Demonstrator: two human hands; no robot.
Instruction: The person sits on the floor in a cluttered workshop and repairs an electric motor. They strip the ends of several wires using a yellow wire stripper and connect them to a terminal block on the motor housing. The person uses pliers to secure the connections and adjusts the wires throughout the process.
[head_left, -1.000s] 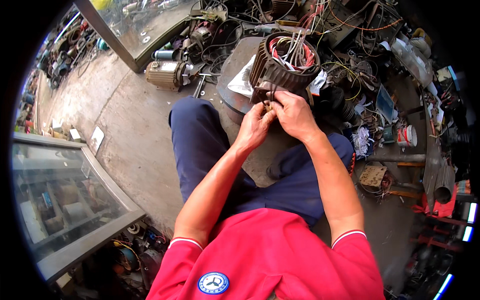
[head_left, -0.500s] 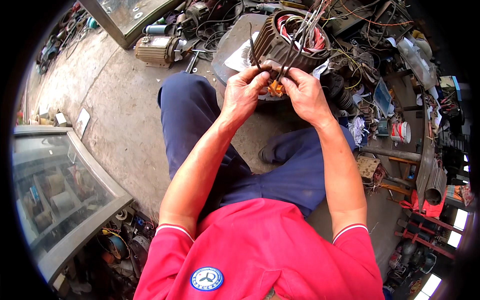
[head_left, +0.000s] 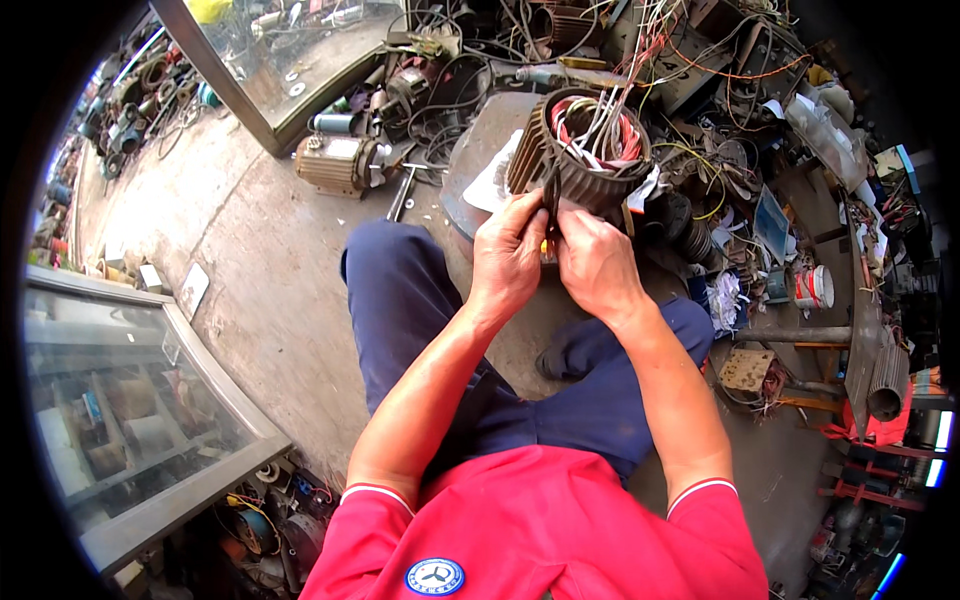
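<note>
- I have the left hand (head_left: 508, 255) in view with its thumb and fingertips pinched on the dark cords (head_left: 553, 188).
- I see the right hand (head_left: 598, 258) just beside it, its fingers curled inward and closed on the same cords as far as shows; its fingertips are partly hidden from me.
- The cords stand in the narrow gap between the two sets of fingers, their upper part rising in front of the motor (head_left: 597, 183).
- Below the fingertips, between the hands, I can make out a small orange piece (head_left: 547, 247), mostly covered.
- Just beyond the fingers is the motor, a ribbed, open-topped shell; red and white wires (head_left: 620, 140) fill its mouth, and pale leads rise out of it.
- White paper (head_left: 488, 188) lies beyond the left fingers, beside the motor, on a flat metal plate (head_left: 472, 150).
- Farther to the left of the fingers I see a long metal tool (head_left: 402, 195) on the floor (head_left: 270, 280), near a small tan motor (head_left: 332, 165).
- To the right of the fingers, well apart, are a blue panel (head_left: 770, 224), shredded paper (head_left: 726, 298) and a white bucket (head_left: 814, 287) with a red band.
- On the wearer's side of the fingers are bent knees in blue trousers (head_left: 395, 300) and a red shirt (head_left: 540, 520).
- Far to the left, nearer the wearer than the fingers, I see a framed glass panel (head_left: 140, 390).
</note>
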